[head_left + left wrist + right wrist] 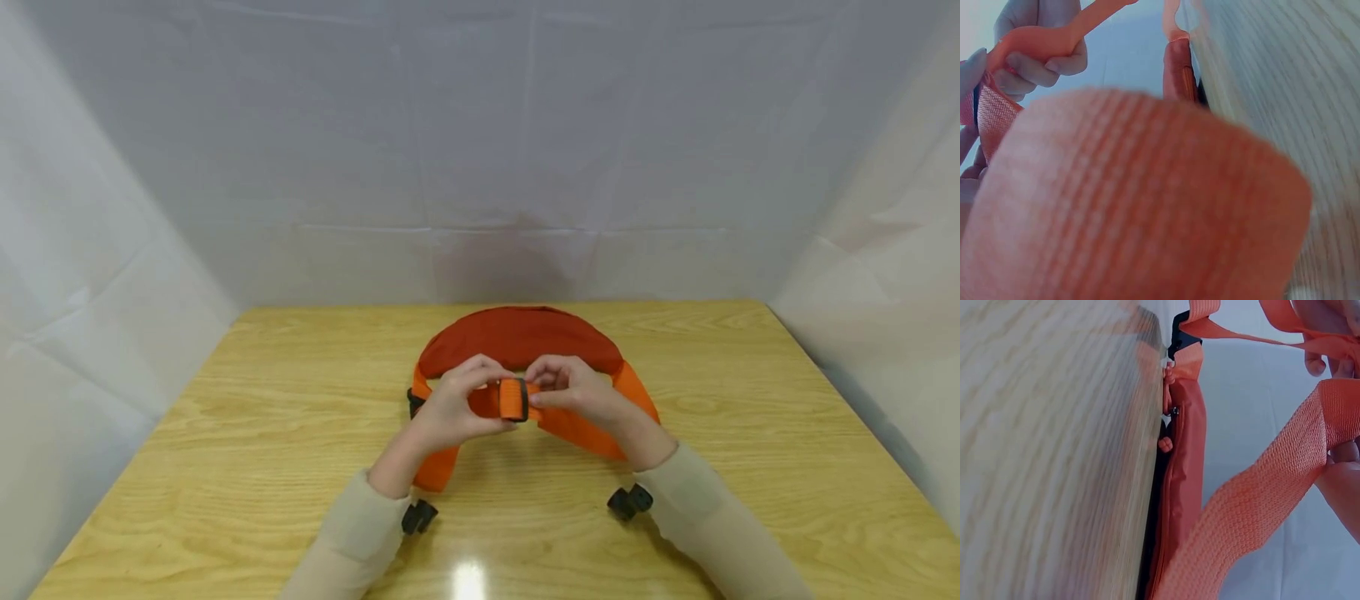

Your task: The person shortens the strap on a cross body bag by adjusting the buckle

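Note:
A red waist bag [517, 337] lies toward the back of the table, its orange webbing strap [581, 432] curving round to the front. At the strap's front, my left hand [459, 404] pinches a black strap slider [523, 400] and the looped webbing, fingers above and thumb below. Close by on the right, my right hand [588, 393] pinches the strap between thumb and fingers beside the slider. Webbing [1147, 206] fills much of the left wrist view. In the right wrist view the bag's side shows a zipper, with a black buckle [1180, 337] at its end.
A wooden table [262, 433] lies under the bag. Pale sheeting [480, 150] hangs behind it and at both sides. Small black mounts, one at the left wrist [418, 517] and one at the right wrist [630, 502], stick out inward beside the sleeves.

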Available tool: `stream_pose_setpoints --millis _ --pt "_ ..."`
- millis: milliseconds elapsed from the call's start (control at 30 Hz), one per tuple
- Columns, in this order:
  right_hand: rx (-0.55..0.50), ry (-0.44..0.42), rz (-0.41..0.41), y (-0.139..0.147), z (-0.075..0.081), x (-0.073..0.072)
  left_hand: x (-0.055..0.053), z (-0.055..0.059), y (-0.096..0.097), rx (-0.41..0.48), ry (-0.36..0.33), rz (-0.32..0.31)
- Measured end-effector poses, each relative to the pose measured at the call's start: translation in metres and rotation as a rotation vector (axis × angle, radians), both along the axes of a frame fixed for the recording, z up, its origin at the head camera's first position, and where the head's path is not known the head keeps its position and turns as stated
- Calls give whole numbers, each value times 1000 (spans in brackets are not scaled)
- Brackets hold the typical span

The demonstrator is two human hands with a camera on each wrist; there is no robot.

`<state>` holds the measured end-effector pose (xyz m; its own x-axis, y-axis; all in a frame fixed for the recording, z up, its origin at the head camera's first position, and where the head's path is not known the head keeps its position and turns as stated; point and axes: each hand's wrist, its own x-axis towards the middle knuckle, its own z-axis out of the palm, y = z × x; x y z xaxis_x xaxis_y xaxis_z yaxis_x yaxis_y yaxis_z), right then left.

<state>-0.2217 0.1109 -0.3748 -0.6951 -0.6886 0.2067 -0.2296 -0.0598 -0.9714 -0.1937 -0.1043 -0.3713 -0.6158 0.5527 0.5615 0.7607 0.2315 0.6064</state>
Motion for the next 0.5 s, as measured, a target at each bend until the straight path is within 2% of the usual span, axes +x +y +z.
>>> stream_pose_setpoints --millis 133,333,400,500 --pt "-20 -5 27 0 -1 0 0 0 1 0 17 -3" --pt "-74 -10 141 7 -5 -3 -2 1 0 16 49 5" --pt "-70 -20 144 8 -5 -4 -2 1 0 20 45 9" --pt "-45 -14 106 9 -5 -3 -3 1 0 19 43 7"
